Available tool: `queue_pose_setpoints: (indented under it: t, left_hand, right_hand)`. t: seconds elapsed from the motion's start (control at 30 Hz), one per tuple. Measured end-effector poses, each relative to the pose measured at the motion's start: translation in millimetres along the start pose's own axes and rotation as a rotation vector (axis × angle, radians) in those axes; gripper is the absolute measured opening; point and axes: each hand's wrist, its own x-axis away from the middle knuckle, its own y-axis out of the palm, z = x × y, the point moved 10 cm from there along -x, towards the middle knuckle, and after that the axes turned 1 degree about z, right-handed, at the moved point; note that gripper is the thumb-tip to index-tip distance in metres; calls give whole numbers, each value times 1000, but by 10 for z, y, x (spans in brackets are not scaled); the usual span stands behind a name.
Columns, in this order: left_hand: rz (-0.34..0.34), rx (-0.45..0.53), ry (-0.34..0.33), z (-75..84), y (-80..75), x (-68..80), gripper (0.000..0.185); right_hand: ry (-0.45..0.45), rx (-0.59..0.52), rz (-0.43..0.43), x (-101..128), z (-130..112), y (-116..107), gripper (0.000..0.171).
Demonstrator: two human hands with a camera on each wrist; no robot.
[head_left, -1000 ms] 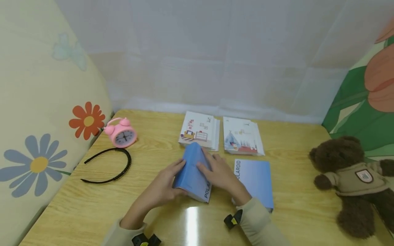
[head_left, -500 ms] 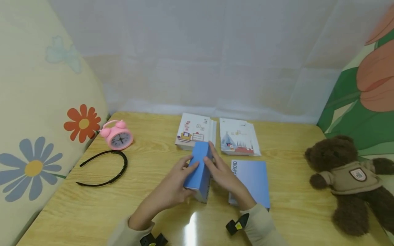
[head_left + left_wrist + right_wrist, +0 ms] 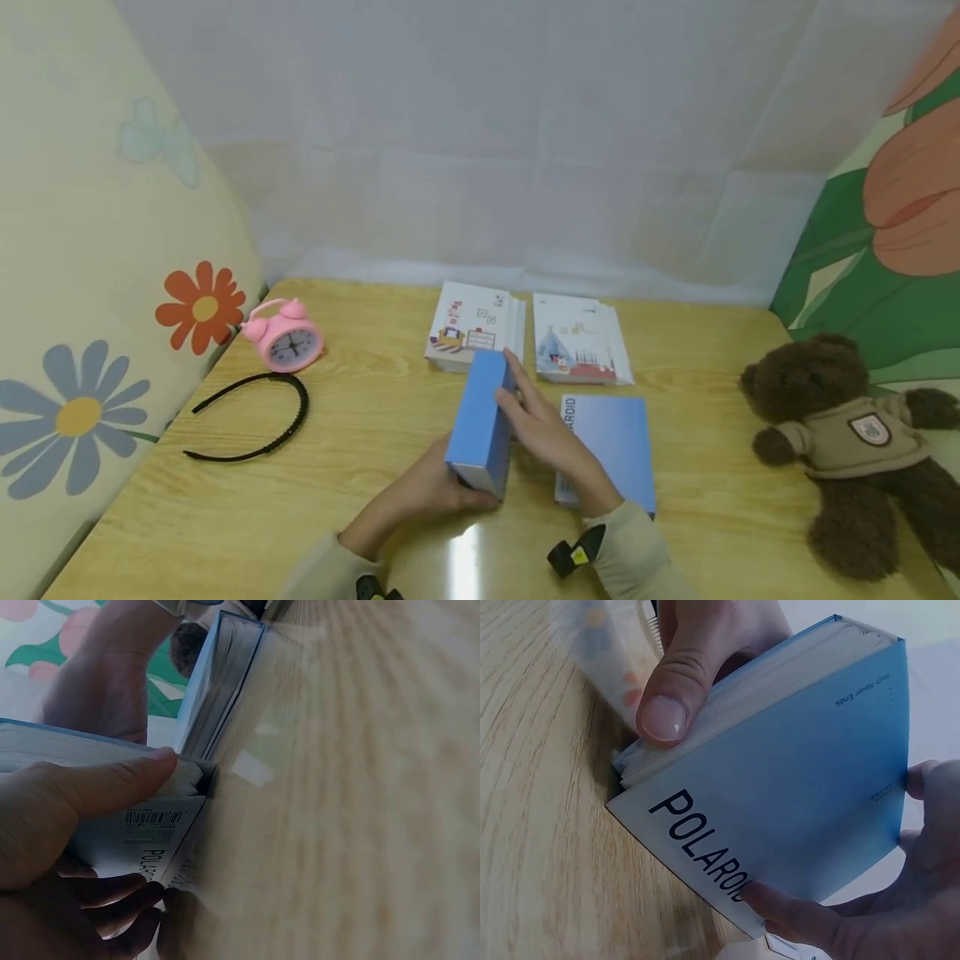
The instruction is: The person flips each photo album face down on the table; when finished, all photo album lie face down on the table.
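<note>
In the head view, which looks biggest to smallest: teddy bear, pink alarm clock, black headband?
1. Teddy bear, clearly largest.
2. Black headband.
3. Pink alarm clock, smallest.
The clock sits a little farther from the camera than the headband, but the gap looks real.

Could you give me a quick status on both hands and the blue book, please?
Left hand and right hand both grip the blue book, stood on edge on the table. Second blue book lies flat beside it.
</note>
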Motion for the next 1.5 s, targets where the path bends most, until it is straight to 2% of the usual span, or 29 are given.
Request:
queue_pose_setpoints:
  t: [0.13,0.23,0.37,0.47,0.53,0.67,0.77,0.87,0.93,1.1,1.2,1.27,1.4,1.5]
  left_hand:
    - [16,11,-3,-1,-17,-4,110]
    - [34,-12,-21,18,-77,-3,113]
    - [61,-105,-49,57,-176,27,119]
    - [73,-187,-78,57,-236,78,118]
    - [76,-227,-102,50,-270,117,115]
    - [75,-331,-142,34,-325,171,108]
    - [63,-458,-160,31,-343,195,102]
    - [44,-565,-164,35,-340,215,96]
    - [31,-598,-156,41,-332,221,95]
    - [-21,-576,-141,85,-367,184,104]
    - [-62,-563,-122,193,-439,73,108]
    - [-71,-561,-98,315,-508,-82,107]
    - [-38,-558,-44,596,-655,-569,102]
    - [-18,-569,-66,636,-675,-952,102]
  right_hand:
    - [23,-30,5,7,18,3,58]
    - [52,-99,12,10,39,-6,57]
    - [85,-247,7,9,74,2,59]
    - [89,-258,22,17,91,-11,60]
    - [79,-199,43,25,90,-31,59]
    - [49,35,96,32,98,-71,55]
    - [21,249,69,42,126,-23,50]
    - [9,388,19,59,174,51,46]
    - [-1,431,3,67,187,78,44]
    - [23,408,-18,71,211,52,45]
    - [15,386,-8,70,170,-64,47]
    - [2,369,20,59,96,-225,50]
    - [-33,396,112,-48,-125,-728,58]
    - [-18,467,146,-263,-207,-1092,62]
